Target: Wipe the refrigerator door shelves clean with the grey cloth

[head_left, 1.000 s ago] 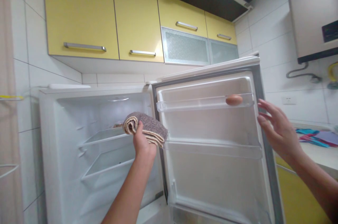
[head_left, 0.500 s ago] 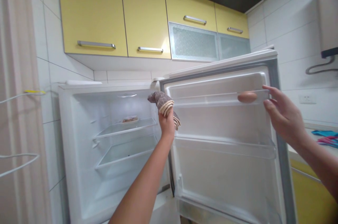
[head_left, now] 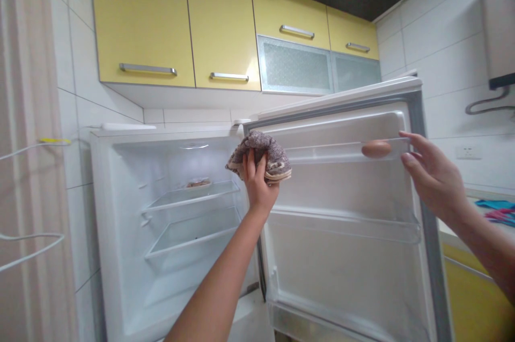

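My left hand [head_left: 258,183] grips a folded grey and beige cloth [head_left: 263,155] and presses it against the left end of the top shelf of the open fridge door [head_left: 341,272]. My right hand [head_left: 432,178] rests on the door's right edge, fingers spread and slightly curled around it. A brown egg [head_left: 376,148] lies at the right end of that clear top door shelf [head_left: 322,154], close to my right fingertips.
The fridge body [head_left: 120,234] stands open at the left with two glass shelves [head_left: 189,199]; a small dish [head_left: 198,183] sits on the upper one. Yellow wall cabinets [head_left: 161,20] hang above. A counter with blue items [head_left: 494,208] lies at the right.
My left hand has lifted the cloth from shelf height up to the door's top shelf and turned it flat against the door. My right hand has moved onto the door edge.
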Demonstrator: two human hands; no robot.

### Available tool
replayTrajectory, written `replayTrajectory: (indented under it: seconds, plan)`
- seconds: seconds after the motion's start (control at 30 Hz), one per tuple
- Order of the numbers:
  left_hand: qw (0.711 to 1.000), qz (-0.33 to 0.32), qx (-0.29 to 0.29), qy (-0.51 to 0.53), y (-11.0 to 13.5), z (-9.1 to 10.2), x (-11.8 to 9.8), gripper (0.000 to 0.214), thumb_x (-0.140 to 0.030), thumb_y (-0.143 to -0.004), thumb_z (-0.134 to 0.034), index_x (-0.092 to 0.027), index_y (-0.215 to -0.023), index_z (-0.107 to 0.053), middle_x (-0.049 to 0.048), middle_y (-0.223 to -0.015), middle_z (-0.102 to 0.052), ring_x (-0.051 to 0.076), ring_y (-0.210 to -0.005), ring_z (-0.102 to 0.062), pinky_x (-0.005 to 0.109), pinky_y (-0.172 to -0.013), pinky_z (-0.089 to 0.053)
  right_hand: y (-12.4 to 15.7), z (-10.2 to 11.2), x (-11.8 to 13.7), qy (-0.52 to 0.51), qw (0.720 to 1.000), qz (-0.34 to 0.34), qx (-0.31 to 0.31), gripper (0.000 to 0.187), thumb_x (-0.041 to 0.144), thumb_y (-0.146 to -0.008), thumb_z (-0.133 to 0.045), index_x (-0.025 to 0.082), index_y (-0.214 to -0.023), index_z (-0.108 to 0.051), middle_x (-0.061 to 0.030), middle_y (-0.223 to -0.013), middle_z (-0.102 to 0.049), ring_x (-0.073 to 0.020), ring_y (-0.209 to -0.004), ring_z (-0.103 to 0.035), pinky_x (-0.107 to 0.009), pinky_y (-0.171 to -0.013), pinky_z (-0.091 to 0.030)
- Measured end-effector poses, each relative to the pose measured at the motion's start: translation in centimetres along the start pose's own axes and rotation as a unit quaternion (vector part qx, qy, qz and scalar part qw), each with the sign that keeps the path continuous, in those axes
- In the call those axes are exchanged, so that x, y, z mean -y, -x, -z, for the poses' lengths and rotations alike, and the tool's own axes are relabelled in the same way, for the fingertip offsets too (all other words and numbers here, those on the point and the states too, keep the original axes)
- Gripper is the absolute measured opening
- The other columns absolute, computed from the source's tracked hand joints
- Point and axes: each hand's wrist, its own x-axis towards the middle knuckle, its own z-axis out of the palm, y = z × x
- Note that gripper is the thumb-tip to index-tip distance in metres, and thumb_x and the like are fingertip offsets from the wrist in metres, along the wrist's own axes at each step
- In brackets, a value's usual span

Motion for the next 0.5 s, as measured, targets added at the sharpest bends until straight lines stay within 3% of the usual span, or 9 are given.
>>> replayTrajectory:
  seconds: [0.23,0.33,0.5]
  plan:
    - [0.997,-0.031,0.04,-0.059,-0.3,0.3,-2.8,0.064,-0.018,-0.069,-0.066,-0.022,-0.132,-0.053,0.0134,-0.157,-0.041,0.036,-0.151,-0.023,0.059,-0.124,-0.014,-0.1,-0.1,-0.5,-0.012,1.0,-0.001,-0.004,0.051,0.05,-0.092,-0.053,0.036,-0.14,-0.053,-0.0045,-0.143,-0.058,-0.0273,-0.118,-0.064,-0.048,-0.107,-0.048]
    - [0.993,-0.057,0.078,-0.067,-0.3,-0.3,-4.9,0.059,-0.02,-0.07,-0.065,-0.021,-0.128,-0.051,0.0143,-0.158,-0.039,0.035,-0.152,-0.02,0.06,-0.124,-0.015,0.0,-0.1,-0.5,-0.02,1.0,0.0,-0.001,0.051,0.051,-0.092,-0.054,0.037,-0.141,-0.053,-0.0035,-0.144,-0.058,-0.0275,-0.121,-0.063,-0.048,-0.109,-0.047]
    - [0.977,-0.161,0.134,-0.048,-0.5,-2.0,-9.7,0.054,-0.026,-0.077,-0.062,-0.024,-0.13,-0.053,0.0114,-0.161,-0.036,0.036,-0.154,-0.015,0.063,-0.123,-0.01,0.0,0.1,-0.1,-0.015,1.0,0.0,0.002,0.05,0.052,-0.093,-0.052,0.034,-0.14,-0.054,-0.0044,-0.143,-0.059,-0.0276,-0.123,-0.062,-0.048,-0.111,-0.045]
